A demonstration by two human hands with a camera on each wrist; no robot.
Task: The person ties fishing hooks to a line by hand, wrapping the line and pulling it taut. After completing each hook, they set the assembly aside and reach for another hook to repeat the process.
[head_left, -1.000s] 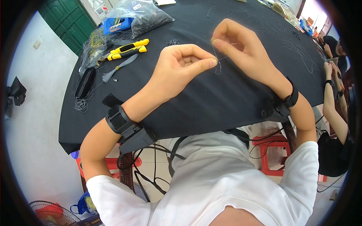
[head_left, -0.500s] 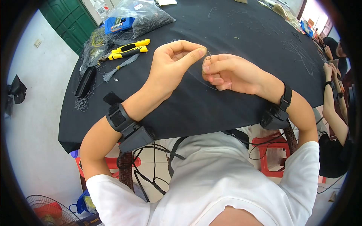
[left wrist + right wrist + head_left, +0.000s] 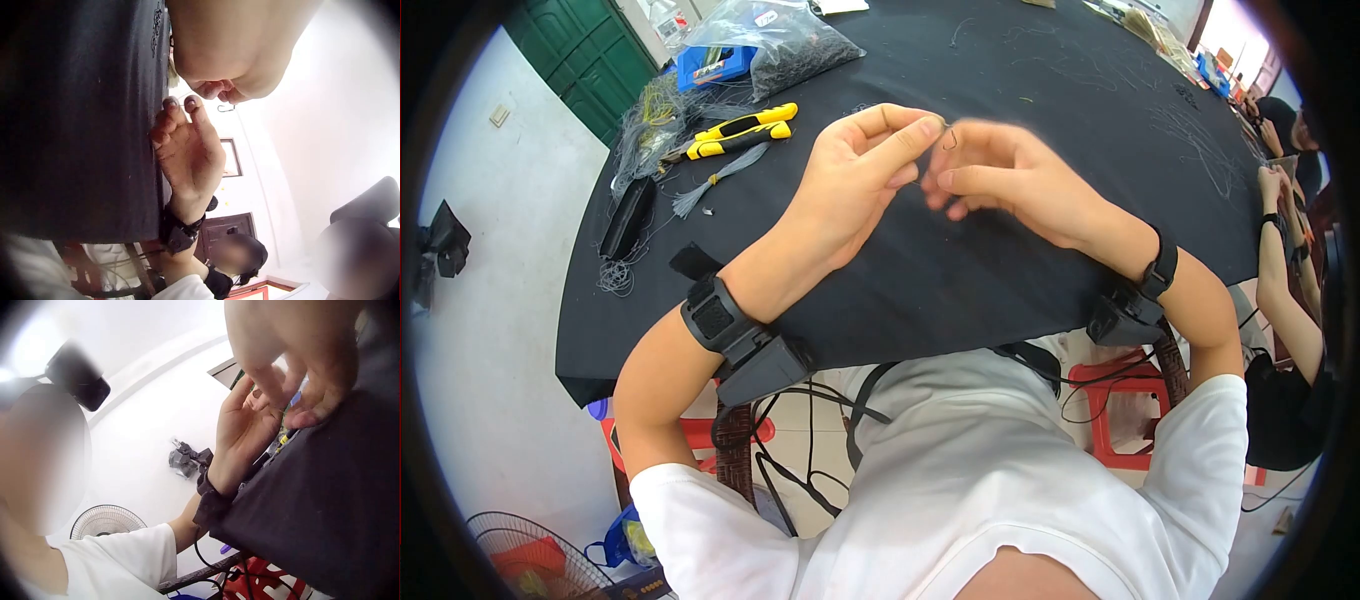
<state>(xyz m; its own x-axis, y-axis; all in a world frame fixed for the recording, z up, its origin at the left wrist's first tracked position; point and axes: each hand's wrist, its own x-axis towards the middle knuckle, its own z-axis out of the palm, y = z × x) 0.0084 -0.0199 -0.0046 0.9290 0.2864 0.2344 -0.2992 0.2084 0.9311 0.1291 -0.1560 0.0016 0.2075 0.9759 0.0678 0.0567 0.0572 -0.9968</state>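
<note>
A small metal hook (image 3: pixel 951 142) sticks out from the tips of the left thumb and forefinger, which pinch it; in the left wrist view the hook (image 3: pixel 226 109) hangs just below the left hand (image 3: pixel 234 53). The left hand (image 3: pixel 850 180) is held above the black cloth. Close beside its fingertips is the right hand (image 3: pixel 1025 185), fingers loosely bent and blurred, thumb and forefinger tips apart. Thin line shows faintly near the fingertips; whether the right fingers touch it I cannot tell.
Yellow-black pliers (image 3: pixel 740 135), a tied grey bundle (image 3: pixel 720 180), a black case (image 3: pixel 628 218), tangled line (image 3: pixel 616 278) and a bag of dark pieces (image 3: pixel 800 60) lie left on the black-covered table (image 3: pixel 900 300). Other people sit at the right.
The left hand has moved left and up with the hook. From the upper right, the right hand has come down and left beside it; over the last half second its fingers have loosened and spread.
</note>
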